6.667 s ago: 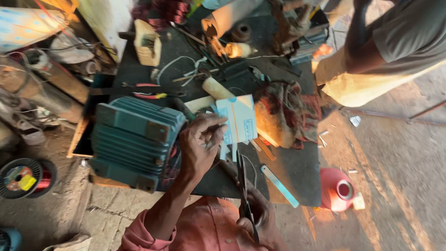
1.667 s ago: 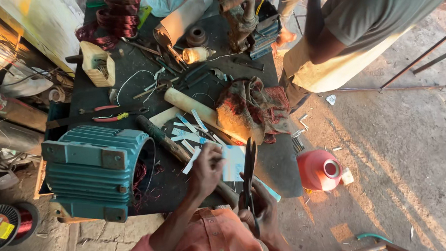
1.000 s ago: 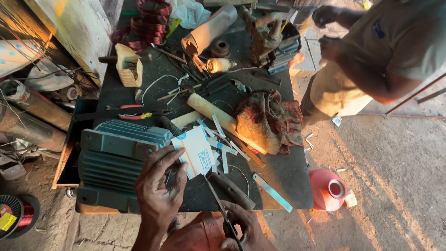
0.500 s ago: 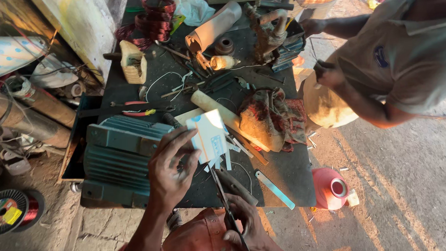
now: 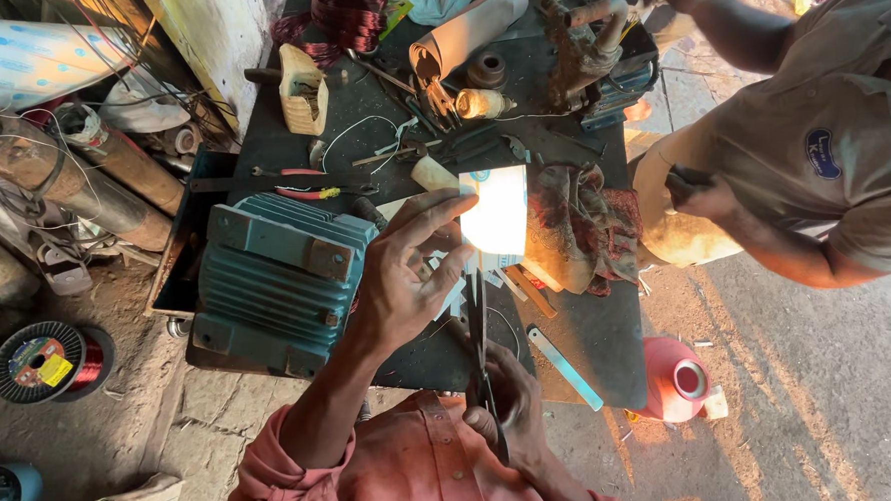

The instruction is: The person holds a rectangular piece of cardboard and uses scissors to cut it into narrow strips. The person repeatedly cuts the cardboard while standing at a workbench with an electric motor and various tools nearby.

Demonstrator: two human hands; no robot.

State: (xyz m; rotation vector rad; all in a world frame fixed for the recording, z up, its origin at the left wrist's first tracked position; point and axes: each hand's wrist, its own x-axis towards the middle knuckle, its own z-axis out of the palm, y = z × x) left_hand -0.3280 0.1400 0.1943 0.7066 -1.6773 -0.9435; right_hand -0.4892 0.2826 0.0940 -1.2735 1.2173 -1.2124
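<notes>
White paper sheet (image 5: 496,216) is now pinched up off the bench in the left hand (image 5: 406,272), at about 12 o'clock from the person's chest; half a second ago it sat lower and more tilted, and earlier still the hand was down among the cut strips (image 5: 487,279). It is held squarer and brighter now, over the dark bench top (image 5: 589,334). Right hand (image 5: 507,403) is clenched around the scissors (image 5: 477,329), blades pointing to 12 o'clock with the tips just under the sheet's lower edge, so a cut looks lined up, as a judgement. Teal motor housing (image 5: 276,278) sits at 9 o'clock of the sheet, close to the left wrist. Reddish rag (image 5: 580,230) crowds 3 o'clock. A co-worker's hand (image 5: 703,194) is well apart at 3 o'clock. Bench edge runs near at 6 o'clock; open room is mainly above the bench.
</notes>
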